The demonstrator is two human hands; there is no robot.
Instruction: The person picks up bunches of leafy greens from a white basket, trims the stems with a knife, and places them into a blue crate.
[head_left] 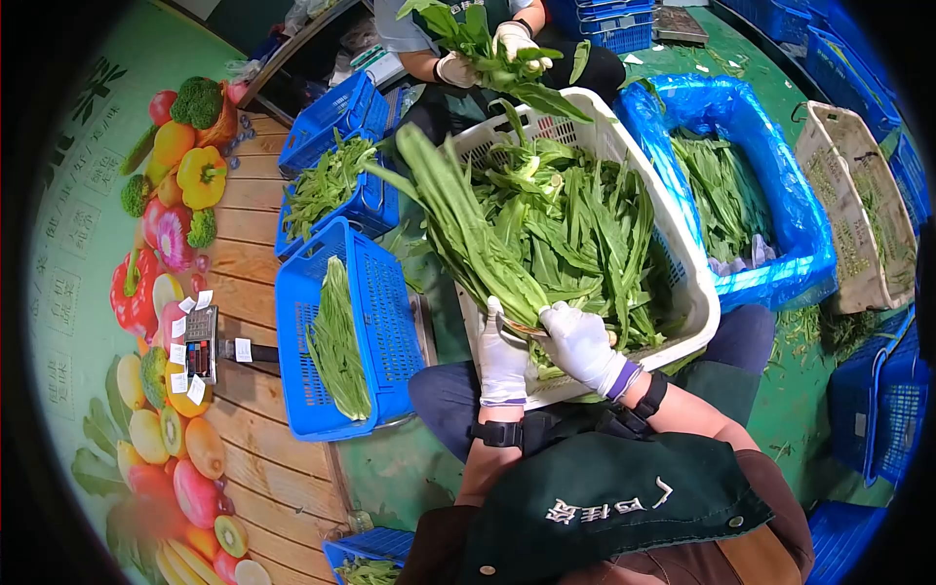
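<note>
A bunch of long leafy greens (468, 234) slants up and left from my hands, over the edge of a white crate (697, 327). My right hand (585, 349), in a white glove, is closed around its stem ends. Gloved as well, my left hand (503, 356) grips the lower stems from the left side, thumb upward. A thin brownish strip (528, 331) crosses the stems between the hands; what it is I cannot tell. More loose leafy greens (585, 244) heap inside the white crate, which stands between my knees.
A blue crate (292, 390) at left holds a bunch of greens (336, 341); another behind it holds greens (327, 185). At right stand a blue-lined crate (809, 249) and a dirty whitish crate (829, 127). Opposite, a co-worker's gloved hands (517, 41) hold greens. A scale (200, 341) sits left.
</note>
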